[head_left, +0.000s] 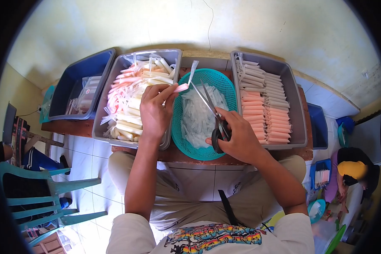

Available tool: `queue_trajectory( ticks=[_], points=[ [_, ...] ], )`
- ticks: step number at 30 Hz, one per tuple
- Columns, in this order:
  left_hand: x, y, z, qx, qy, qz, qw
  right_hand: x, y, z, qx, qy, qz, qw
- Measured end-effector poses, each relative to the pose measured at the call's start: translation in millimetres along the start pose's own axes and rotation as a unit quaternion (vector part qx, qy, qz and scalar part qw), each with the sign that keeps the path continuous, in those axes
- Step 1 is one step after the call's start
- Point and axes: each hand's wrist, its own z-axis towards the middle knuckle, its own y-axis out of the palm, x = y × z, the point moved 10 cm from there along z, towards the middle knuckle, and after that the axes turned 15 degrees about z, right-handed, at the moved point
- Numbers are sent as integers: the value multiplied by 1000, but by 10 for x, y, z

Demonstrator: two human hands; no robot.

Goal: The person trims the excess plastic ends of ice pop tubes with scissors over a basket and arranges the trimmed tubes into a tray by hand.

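My left hand (155, 109) pinches a pink filled plastic tube (181, 88), whose clear, empty tail (193, 72) points up and away. Scissors (208, 101) are in my right hand (240, 134), with fingers through the black handles and the blades parted close to that tail. Below both hands stands a turquoise mesh basket (176, 122) holding many clear plastic offcuts (202, 110). To the left, a grey bin (100, 120) is heaped with pink and cream tubes (129, 122) that have long tails. A second grey bin (300, 122) on the right has trimmed tubes (253, 106) stacked in rows.
A dark blue bin (63, 95) with packed tubes is at far left. Green plastic chairs (51, 199) stand lower left, near another person's leg (40, 161). At right, a person (351, 171) bends near a blue crate (319, 182). A wall (156, 25) rises behind the table.
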Motion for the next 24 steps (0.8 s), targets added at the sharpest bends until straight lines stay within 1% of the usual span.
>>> queue_trajectory(
  ticks=[2, 6, 8, 11, 15, 17, 24],
  points=[
    [-6, -7, -1, 14, 10, 10, 1000, -30, 7, -23, -8, -6, 24, 1000],
    [-11, 20, 1, 5, 2, 23, 1000, -18, 4, -11, -15, -24, 19, 999],
    [46, 30, -6, -2, 12, 21, 1000, 18, -1, -8, -8, -53, 18, 998],
    [163, 69, -25, -12, 39, 14, 999, 30, 24, 5, -8, -58, 37, 998],
    [249, 116, -61, -23, 58, 22, 998, 67, 53, 30, -15, -48, 37, 998],
    [257, 120, -70, -18, 61, 12, 998, 55, 50, 33, -21, -15, 61, 998],
    [279, 115, -85, -19, 70, 24, 997, 153, 65, 47, -24, -8, 107, 994]
  ],
)
